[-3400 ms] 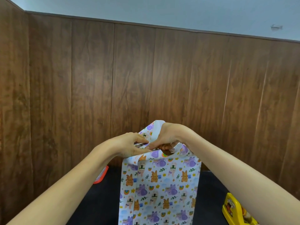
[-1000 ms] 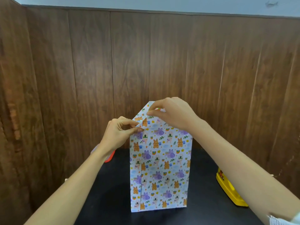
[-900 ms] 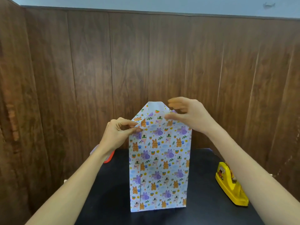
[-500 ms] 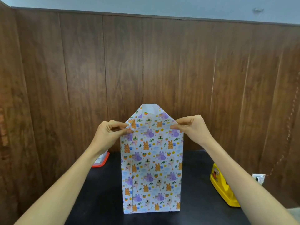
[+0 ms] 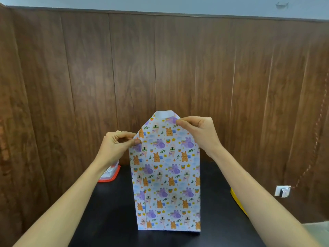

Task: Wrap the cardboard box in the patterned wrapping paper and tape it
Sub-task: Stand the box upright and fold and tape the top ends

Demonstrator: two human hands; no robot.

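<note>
The cardboard box stands upright on the black table, fully covered by the patterned wrapping paper with its cartoon animals; none of the cardboard shows. At the top the paper narrows into a flap with slanted sides and a white underside strip. My left hand pinches the flap's left slanted edge near the box's top left corner. My right hand pinches the right slanted edge higher up, close to the flap's tip.
A clear container with a red lid sits at the back left of the table. A yellow tape dispenser shows partly behind my right forearm. Wood panelling closes off the back and sides. A white wall socket is at the right.
My right hand has slid up the flap's right slanted edge from the box's corner toward the tip. My left hand keeps its pinch at the left corner. The view has shifted slightly.
</note>
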